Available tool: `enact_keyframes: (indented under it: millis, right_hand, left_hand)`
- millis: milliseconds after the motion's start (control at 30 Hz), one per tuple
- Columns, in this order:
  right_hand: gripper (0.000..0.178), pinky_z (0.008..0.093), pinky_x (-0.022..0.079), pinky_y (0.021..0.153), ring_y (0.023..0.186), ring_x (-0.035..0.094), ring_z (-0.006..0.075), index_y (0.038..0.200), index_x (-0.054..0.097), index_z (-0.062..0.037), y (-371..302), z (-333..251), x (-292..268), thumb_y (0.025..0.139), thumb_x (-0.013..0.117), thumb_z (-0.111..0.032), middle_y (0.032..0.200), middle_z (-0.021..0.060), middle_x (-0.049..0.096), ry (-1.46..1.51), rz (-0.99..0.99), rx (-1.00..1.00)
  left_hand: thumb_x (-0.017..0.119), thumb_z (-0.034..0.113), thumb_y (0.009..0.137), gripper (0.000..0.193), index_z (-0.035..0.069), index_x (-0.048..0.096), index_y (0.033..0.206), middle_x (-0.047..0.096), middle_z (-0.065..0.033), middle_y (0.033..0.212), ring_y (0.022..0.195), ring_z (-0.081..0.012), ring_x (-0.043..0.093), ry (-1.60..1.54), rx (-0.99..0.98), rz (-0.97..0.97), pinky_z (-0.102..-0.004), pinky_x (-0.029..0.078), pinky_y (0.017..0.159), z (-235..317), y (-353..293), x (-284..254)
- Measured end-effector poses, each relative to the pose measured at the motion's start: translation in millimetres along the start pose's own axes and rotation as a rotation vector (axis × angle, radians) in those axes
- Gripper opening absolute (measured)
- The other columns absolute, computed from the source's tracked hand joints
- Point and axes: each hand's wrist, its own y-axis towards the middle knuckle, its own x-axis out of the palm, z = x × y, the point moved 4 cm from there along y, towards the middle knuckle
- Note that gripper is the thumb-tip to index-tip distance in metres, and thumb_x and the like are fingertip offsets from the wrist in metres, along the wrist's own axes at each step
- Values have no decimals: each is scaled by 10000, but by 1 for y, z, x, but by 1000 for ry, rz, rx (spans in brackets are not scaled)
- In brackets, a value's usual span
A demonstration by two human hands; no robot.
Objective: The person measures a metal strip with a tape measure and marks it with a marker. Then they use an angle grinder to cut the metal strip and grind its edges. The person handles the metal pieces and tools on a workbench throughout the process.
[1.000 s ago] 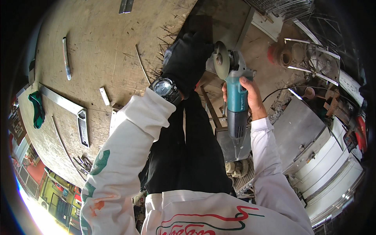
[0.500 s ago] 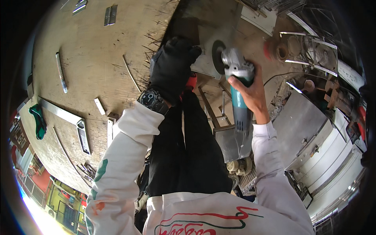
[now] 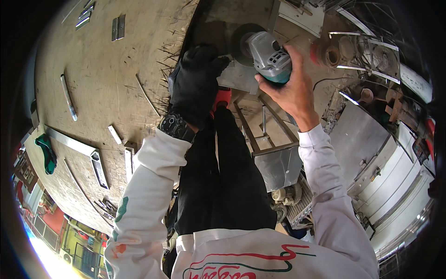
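One view: head-worn fisheye, upright, looking steeply down; shirt nearest, at lower edge; legs beyond; bench at left.

The handle of the angle grinder is largely hidden by the right hand; its disc is blurred. Whether the fingers of the gloved left hand hold anything cannot be told. The surface is cut off by the top edge; metal pieces at its lower left are too small to identify
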Motion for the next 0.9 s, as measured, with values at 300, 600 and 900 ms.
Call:
enact_keyframes:
  millis: [300,600,900]
  right_hand:
    - [961,493,607,907,1078,750,415,1523,404,-95,0,0,5,773,975,-280,1240,242,722,14,-1,-15]
    - [950,493,628,789,969,766,419,1515,418,-99,5,-1,7,772,958,-343,1196,215,738,-32,68,-100]
    - [916,501,621,793,942,764,433,1491,428,-95,8,4,3,782,946,-358,1122,229,755,-9,120,-30]
  left_hand:
    - [671,-4,792,371,198,821,1065,726,-56,1160,1088,-320,682,-9,-41,-34,-429,593,898,1,4,0]
    - [686,43,801,258,163,809,993,702,-58,1044,1013,-314,676,-70,-19,24,-456,575,816,-2,4,2]
    - [730,49,808,282,154,793,1062,686,-71,1093,1035,-335,665,5,-23,-36,-457,579,849,10,8,-7]
